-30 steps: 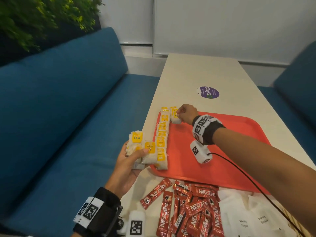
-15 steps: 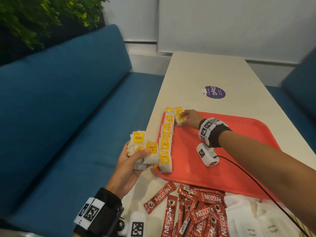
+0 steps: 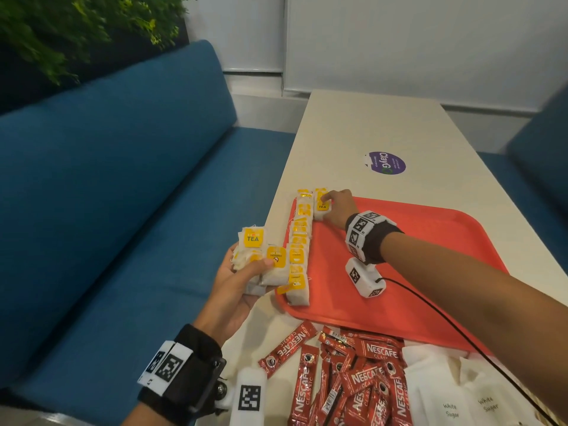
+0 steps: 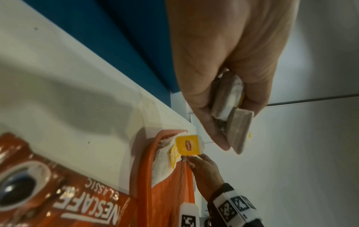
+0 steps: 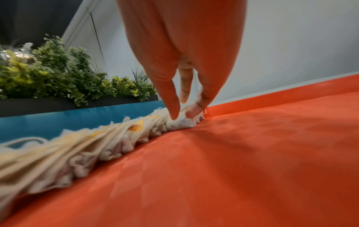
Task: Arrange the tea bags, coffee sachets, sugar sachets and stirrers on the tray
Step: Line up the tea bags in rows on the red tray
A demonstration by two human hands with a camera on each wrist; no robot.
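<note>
A red tray (image 3: 415,272) lies on the table. A row of tea bags (image 3: 299,247) with yellow tags runs along its left edge. At the row's far end my right hand (image 3: 330,201) pinches one tea bag (image 3: 321,209) that rests on the tray; in the right wrist view the thumb and fingers (image 5: 172,112) nip its top (image 5: 182,122). My left hand (image 3: 246,272) hovers by the tray's near left corner and grips a bundle of tea bags (image 3: 264,256), seen edge-on in the left wrist view (image 4: 233,110).
Red Nescafe coffee sachets (image 3: 347,379) lie heaped on the table in front of the tray, with white sugar sachets (image 3: 461,401) to their right. A purple sticker (image 3: 385,162) marks the table beyond. A blue bench (image 3: 123,210) runs along the left.
My right hand has lowered the tea bag onto the tray beside the row's far end. The left hand keeps its bundle in about the same place.
</note>
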